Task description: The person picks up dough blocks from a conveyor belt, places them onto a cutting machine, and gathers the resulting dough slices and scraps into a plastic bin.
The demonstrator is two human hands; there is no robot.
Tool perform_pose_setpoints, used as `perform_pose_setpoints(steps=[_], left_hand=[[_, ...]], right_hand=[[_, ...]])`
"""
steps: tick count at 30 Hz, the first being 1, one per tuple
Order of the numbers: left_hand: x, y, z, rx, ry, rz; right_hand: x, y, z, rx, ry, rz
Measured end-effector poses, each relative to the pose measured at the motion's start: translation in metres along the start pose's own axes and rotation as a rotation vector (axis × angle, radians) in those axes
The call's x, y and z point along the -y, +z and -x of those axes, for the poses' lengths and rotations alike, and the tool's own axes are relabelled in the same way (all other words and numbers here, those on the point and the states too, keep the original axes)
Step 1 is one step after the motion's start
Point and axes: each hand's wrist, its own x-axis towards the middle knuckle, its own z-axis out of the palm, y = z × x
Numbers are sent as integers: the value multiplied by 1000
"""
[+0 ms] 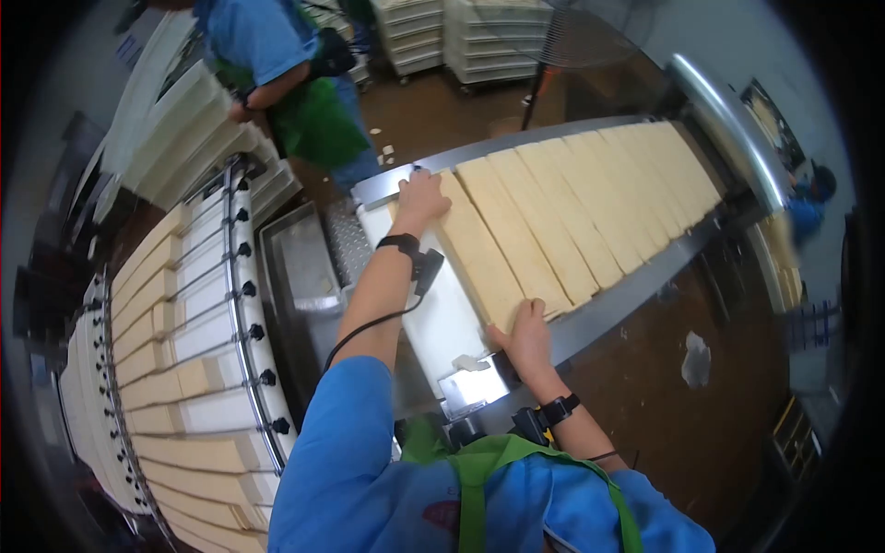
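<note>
1. Left hand [422,198]: it lies palm down on the far end of the nearest pale yellow rectangular slab [475,253]. The fingers [412,182] are extended and pressed together, reaching to the slab's far edge beside the grey metal end rail [387,187]. They are not closed round anything.

2. Right hand [525,336]: it rests on the near end of the same slab. The fingers [533,309] lie close together on the top face, slightly bent; whether the thumb hooks under the edge cannot be told.

3. Slab position: it lies crosswise on the white conveyor belt [433,318], spanned by both hands. It is first in the row and touches the next of the matching pale slabs [599,194], which lie side by side and fill the belt behind it.

4. Wrist fittings: a black wrist band with a cable [403,245] sits on the left wrist, and a black band [560,407] on the right.

5. Surroundings:
- A curved metal rack of pale slabs [175,313] stands to the left.
- A shallow steel tray [300,267] sits between rack and belt.
- A person in a blue shirt and green apron [304,101] stands beyond the belt's end, well apart from both hands.
- Stacked white trays [479,37] stand at the back.
- A white scrap [696,359] lies on the brown floor [664,405].

6. Obstructions: nothing lies between the hands along the slab's top.
</note>
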Motion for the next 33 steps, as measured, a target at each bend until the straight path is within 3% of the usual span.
perform_pose_setpoints(steps=[3, 7, 10, 12, 15, 24, 27, 28, 29, 30, 32, 33], left_hand=[[24, -14, 24, 52, -128, 11], [70, -8, 32, -72, -249, 129], [67, 26, 20, -238, -23, 556], [46, 38, 11, -362, 130, 521], [21, 11, 11, -104, -80, 144], [26, -1, 12, -40, -157, 6], [63, -1, 44, -173, -197, 65], [76, 0, 57, -245, -194, 137], [89, -8, 67, -189, -223, 237], [98, -3, 79, -301, -261, 252], [118, 10, 103, -538, -342, 268], [125, 16, 109, -483, -379, 462]], right_hand=[[6, -3, -6, 66, -120, 25], [19, -20, -5, 147, -246, -13], [-2, 11, -4, 42, -185, -26], [8, 11, 0, 5, -84, -36], [11, 9, 4, 16, -18, -34], [19, 11, 0, 6, 7, -1], [7, 15, 0, -38, -168, 10], [6, 15, -1, -3, -195, -8], [6, 13, -7, 31, -224, -23], [6, 11, -12, 65, -258, -37], [9, 12, -20, 114, -197, -15], [11, 14, -23, 146, -171, -3]])
